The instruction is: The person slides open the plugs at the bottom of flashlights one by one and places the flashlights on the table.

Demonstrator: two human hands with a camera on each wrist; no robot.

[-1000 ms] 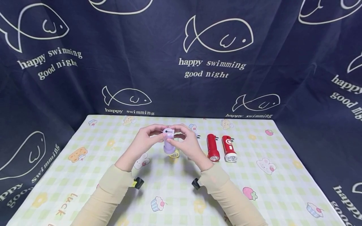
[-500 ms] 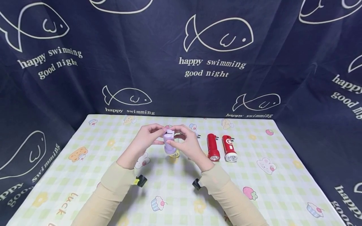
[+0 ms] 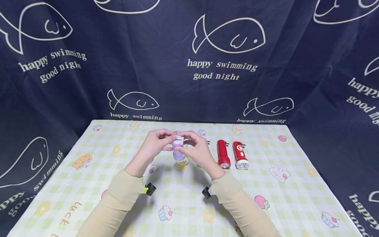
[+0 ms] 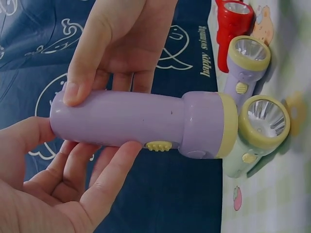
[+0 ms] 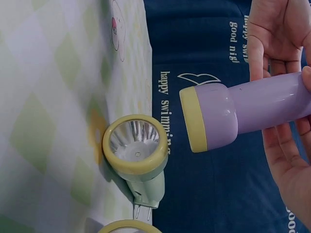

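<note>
A purple flashlight with a yellow rim and a ribbed yellow slide switch is held above the table, lens end down, between both hands. My left hand pinches its upper tail end, where a dark line shows on the end face. My right hand grips the body from the other side, its thumb lying along the near side. Below the held flashlight, a pale green flashlight with a yellow rim lies on the cloth. Beside it lies another purple flashlight, mostly hidden behind my right hand in the head view.
Two red flashlights lie to the right, one all red and one with a white rim. Metal plug prongs stick out near their tails. A checked cloth covers the table, and a dark blue curtain hangs behind it.
The held flashlight has shifted slightly right. My left fingers have moved on its tail end and now cover the dark dot that showed there. The flashlights on the table have not moved.
</note>
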